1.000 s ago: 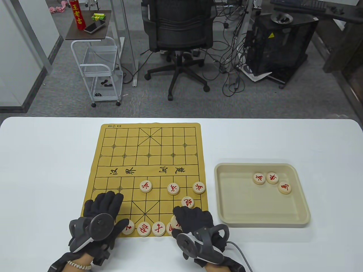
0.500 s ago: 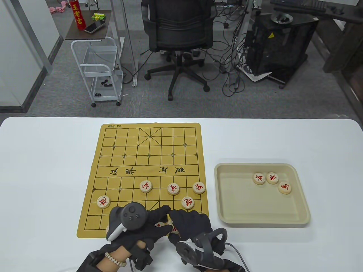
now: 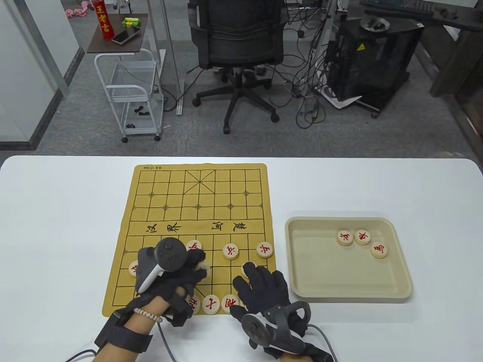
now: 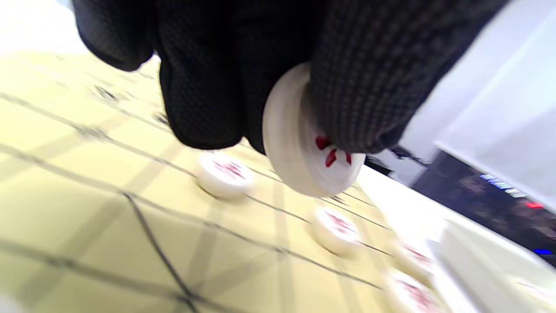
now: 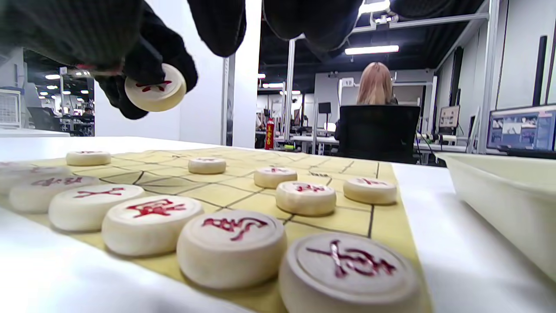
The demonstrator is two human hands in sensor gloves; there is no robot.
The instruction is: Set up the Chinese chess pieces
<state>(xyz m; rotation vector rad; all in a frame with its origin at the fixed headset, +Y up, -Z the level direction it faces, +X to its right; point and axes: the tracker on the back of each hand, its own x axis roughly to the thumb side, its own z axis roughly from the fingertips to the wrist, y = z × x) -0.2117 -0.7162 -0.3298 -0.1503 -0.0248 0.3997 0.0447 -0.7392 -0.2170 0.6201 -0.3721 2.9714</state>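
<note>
The yellow board mat (image 3: 196,211) lies on the white table. My left hand (image 3: 201,268) pinches one round white piece with a red character (image 3: 203,269) and holds it above the board's near half; the left wrist view shows the piece (image 4: 299,143) tilted between thumb and fingers, and it also shows in the right wrist view (image 5: 155,92). My right hand (image 3: 258,277) lies open and flat on the board's near right corner, holding nothing. Three pieces (image 3: 211,304) show in the near row. Soldier pieces (image 3: 230,251) stand further up.
A beige tray (image 3: 302,264) stands right of the board with three pieces (image 3: 362,236) at its far side. A piece (image 3: 133,268) at the board's left is partly hidden by my left hand. An office chair and a cart stand beyond the table.
My left hand swung from the board's left to the near row, took a piece, and lifted it toward the middle. My right hand slid right and opened flat, uncovering the near-row pieces.
</note>
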